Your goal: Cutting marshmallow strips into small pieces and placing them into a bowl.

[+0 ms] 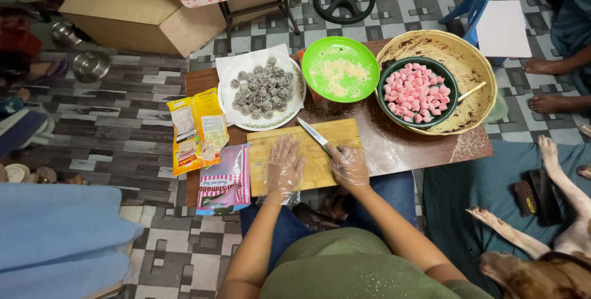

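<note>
Yellow packet (197,128) and a pink-striped bag (225,180) sit at the left edge of the brown surface (425,145), and just beside them I see my gloved left hand (284,167) pressed flat, fingers spread, on the wooden cutting board (311,151). My gloved right hand (348,165) has its fingers clenched around the knife (314,134), blade angled up-left over the board. Farther back: coated balls on a plate (262,91), a green bowl (340,69), then pink pieces in a dark bowl (418,92).
</note>
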